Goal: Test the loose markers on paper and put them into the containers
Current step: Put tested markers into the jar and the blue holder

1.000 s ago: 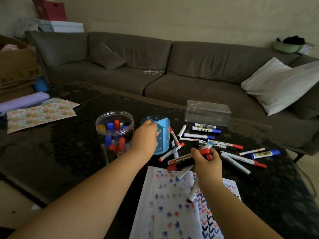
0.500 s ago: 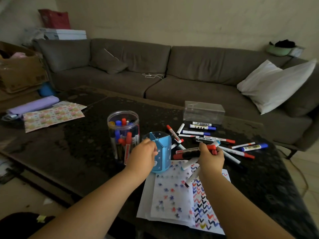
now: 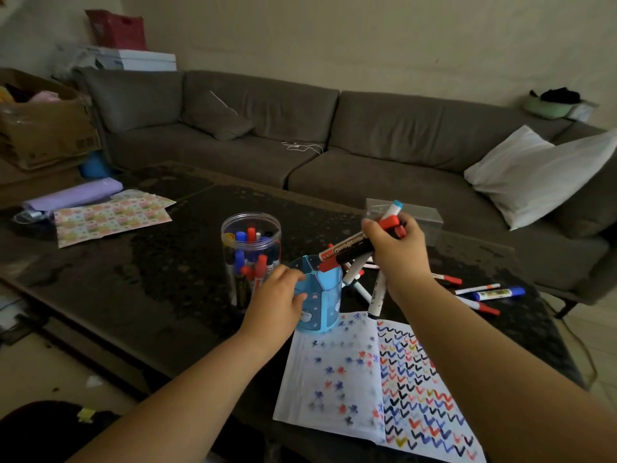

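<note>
My left hand (image 3: 277, 300) grips the side of a blue pen holder (image 3: 320, 295) that stands on the dark table at the top edge of the paper (image 3: 374, 382). My right hand (image 3: 395, 253) holds a bunch of markers (image 3: 350, 250) above and just right of the holder. A thick black marker with red ends points down-left, its tip at the holder's rim. White markers in the same bunch stick out below and above the hand. A clear round jar (image 3: 251, 253) left of the holder holds several red, blue and black markers.
Several loose markers (image 3: 484, 292) lie on the table to the right. A clear rectangular box (image 3: 424, 217) stands behind my right hand. Patterned paper (image 3: 110, 215) and a purple roll (image 3: 73, 197) lie at far left. A grey sofa runs along the back.
My right hand has lifted the bunch of markers up off the paper and tilted it toward the blue holder. My left hand has kept its grip on the holder.
</note>
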